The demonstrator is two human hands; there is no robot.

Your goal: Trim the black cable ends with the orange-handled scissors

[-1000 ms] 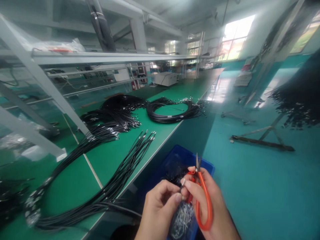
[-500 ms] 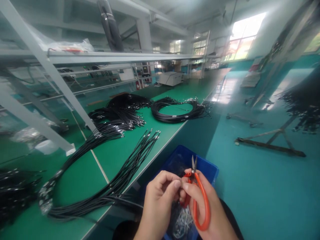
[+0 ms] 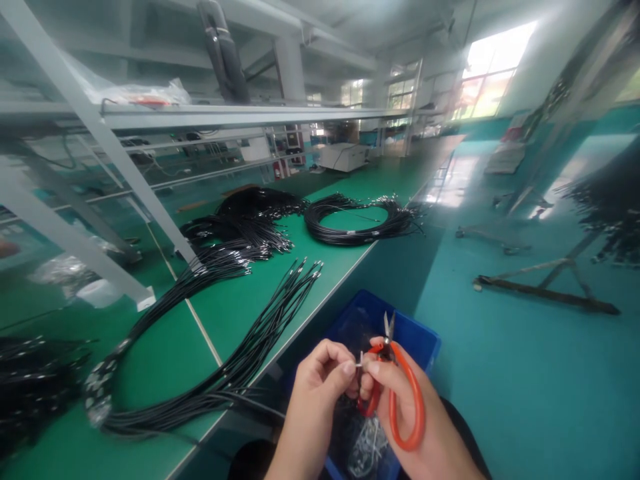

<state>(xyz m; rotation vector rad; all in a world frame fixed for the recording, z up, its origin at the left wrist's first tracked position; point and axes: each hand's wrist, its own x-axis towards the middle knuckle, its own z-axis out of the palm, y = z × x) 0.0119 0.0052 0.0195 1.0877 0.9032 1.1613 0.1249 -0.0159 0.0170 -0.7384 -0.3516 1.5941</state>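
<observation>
My right hand (image 3: 413, 393) is closed round red-handled scissors (image 3: 407, 417), their blades pointing up and slightly apart. Its thumb and forefinger also pinch one side of a small thin whitish piece (image 3: 360, 361), whose kind I cannot make out. From the other side my left hand (image 3: 320, 393) pinches the same piece between thumb and fingertips. Both hands are above a blue bin (image 3: 431, 333), where a tangle of thin whitish strips (image 3: 369, 447) lies. On the bench to the left, a bundle of black cables (image 3: 210, 393) with metal tips curves round in a loop.
A coil of black cables (image 3: 345, 235) and a pile of cables (image 3: 255, 220) lie farther along the green bench (image 3: 165, 360). White shelf posts (image 3: 133, 173) rise at the left. A stand's foot (image 3: 545, 293) is on the floor at right.
The fingertips have drawn slightly apart, and the small whitish piece now shows between them. The scissors are still in my right hand.
</observation>
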